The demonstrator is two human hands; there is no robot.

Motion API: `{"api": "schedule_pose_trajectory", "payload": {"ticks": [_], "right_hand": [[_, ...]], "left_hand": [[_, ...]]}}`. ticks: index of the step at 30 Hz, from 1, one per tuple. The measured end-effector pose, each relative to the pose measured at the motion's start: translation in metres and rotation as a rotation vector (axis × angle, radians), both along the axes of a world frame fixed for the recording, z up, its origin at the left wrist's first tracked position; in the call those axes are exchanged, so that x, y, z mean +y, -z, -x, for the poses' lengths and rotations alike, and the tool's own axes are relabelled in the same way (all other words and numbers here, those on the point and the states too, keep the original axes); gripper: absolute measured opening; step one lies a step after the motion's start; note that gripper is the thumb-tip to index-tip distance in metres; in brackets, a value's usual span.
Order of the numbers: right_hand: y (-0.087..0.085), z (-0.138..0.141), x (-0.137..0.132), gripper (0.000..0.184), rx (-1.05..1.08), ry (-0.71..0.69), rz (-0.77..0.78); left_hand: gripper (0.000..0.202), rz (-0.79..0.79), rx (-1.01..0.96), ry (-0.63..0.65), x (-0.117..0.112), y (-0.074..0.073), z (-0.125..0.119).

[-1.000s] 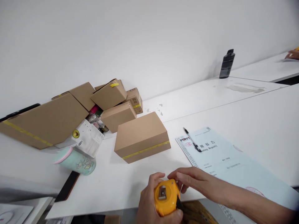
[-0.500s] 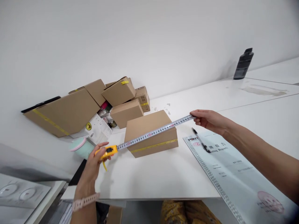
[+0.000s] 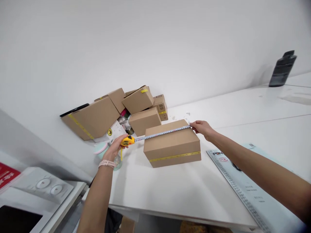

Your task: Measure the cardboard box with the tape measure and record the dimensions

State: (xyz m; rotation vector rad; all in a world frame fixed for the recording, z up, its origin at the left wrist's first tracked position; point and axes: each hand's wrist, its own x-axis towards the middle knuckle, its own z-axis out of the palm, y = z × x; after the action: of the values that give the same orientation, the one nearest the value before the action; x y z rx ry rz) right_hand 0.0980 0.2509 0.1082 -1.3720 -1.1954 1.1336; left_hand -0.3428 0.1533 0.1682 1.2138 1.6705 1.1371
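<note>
A closed cardboard box (image 3: 175, 142) with a yellow tape strip along its front side sits on the white table. My left hand (image 3: 117, 145) grips the yellow case of a tape measure (image 3: 127, 140), just left of the box. The silver blade runs out to the right across the box's top face. At the box's far right corner, my right hand (image 3: 199, 127) pinches the blade's free end. Whether the blade touches the cardboard along its whole length I cannot tell. A yellow strap hangs below the case.
Several other cardboard boxes (image 3: 145, 121) are stacked at the back left against the wall. A mint cup (image 3: 101, 148) stands behind my left wrist. Under my right forearm lies a pale blue report folder (image 3: 243, 181). A dark bottle (image 3: 282, 69) is far right; a white appliance (image 3: 43, 187) is lower left.
Both hands have brought the stretched tape measure back from above the box's front to lie along its top's rear part. The view has turned left.
</note>
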Motion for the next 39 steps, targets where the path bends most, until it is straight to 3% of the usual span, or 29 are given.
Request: {"api": "schedule_pose_trajectory", "payload": {"ticks": [5,12,20,25,28,31,34,37,39], "right_hand": [[0.004,0.01,-0.003,0.019,-0.141,-0.038,-0.045],[0.009,0.014,-0.009,0.033,-0.292,-0.079,-0.032],[0.016,0.012,-0.006,0.045,-0.397,-0.084,0.011],[0.013,0.013,-0.01,0.045,-0.465,-0.104,0.006],[0.008,0.015,-0.009,0.041,-0.578,-0.104,-0.037],[-0.004,0.012,-0.002,0.034,-0.498,-0.084,-0.048],[-0.026,0.007,0.011,0.032,-0.32,-0.063,-0.094],[-0.051,0.014,0.022,0.033,-0.274,-0.081,-0.19],[-0.062,0.029,0.026,0.033,-0.344,-0.181,-0.229]], "left_hand": [[0.036,0.066,-0.011,0.064,0.01,0.003,-0.009],[0.037,0.093,-0.036,0.127,0.02,0.011,-0.026],[0.038,0.092,-0.06,0.137,0.02,0.014,-0.022],[0.038,0.053,-0.06,0.127,0.02,0.016,-0.029],[0.036,-0.011,-0.05,0.1,0.014,0.01,-0.038],[0.045,-0.081,-0.056,0.104,-0.005,-0.006,-0.047],[0.066,-0.049,-0.094,0.241,-0.043,-0.019,-0.064],[0.07,0.112,-0.197,0.474,-0.093,-0.004,-0.103],[0.07,0.21,-0.544,0.653,-0.121,0.021,-0.143]]}}
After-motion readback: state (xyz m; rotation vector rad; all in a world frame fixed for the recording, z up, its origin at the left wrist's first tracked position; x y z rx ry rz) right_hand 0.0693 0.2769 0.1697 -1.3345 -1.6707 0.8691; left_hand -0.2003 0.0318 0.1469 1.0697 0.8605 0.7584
